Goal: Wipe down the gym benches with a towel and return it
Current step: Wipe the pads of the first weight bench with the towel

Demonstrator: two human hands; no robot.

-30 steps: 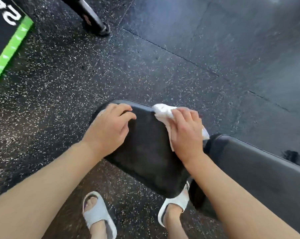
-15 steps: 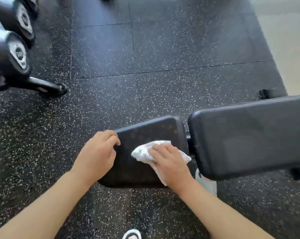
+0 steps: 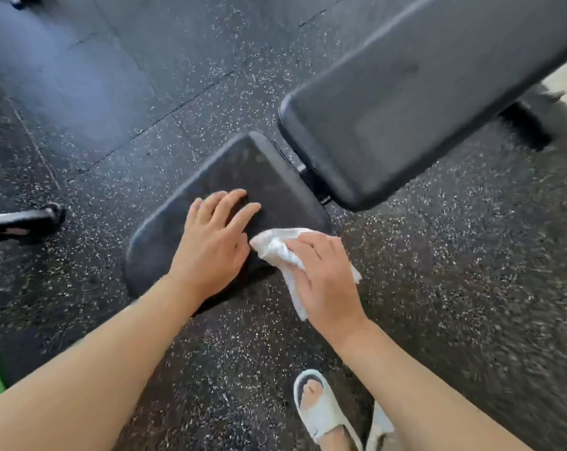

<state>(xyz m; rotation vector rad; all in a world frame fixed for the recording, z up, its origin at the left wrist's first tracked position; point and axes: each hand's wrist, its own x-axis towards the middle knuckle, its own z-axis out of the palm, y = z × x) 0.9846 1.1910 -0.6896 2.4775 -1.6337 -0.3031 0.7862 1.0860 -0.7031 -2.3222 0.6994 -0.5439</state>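
— Standing where you are, can you see what the person has in each hand?

— The right hand [image 3: 324,278] has its fingers bent over a white towel [image 3: 277,250], a small crumpled cloth, pressing it onto the near edge of the seat pad [image 3: 272,177]. One tail of the cloth hangs out under the palm, past the pad's edge. The left hand [image 3: 210,245] holds nothing; it lies flat on the same pad with fingers spread, as if to steady it.

— And the rest of the bench?

— The long back pad [image 3: 422,102] sits just beyond the seat, a narrow gap with a bit of metal frame between them. The towel isn't on it. Below is speckled rubber floor [image 3: 145,92], and a white sandal [image 3: 321,415] close to the bench.

— How do you reckon that towel handles?

— Light and limp, I'd say. It bunches rather than lying flat, so it needs a palm on top and fingers curled round the wad, or it will slide out from under. The loose tail could catch on the edge. The vinyl looks smooth and firm, so the cloth should glide. I'd guess the back pad needs a wipe before the towel goes back.
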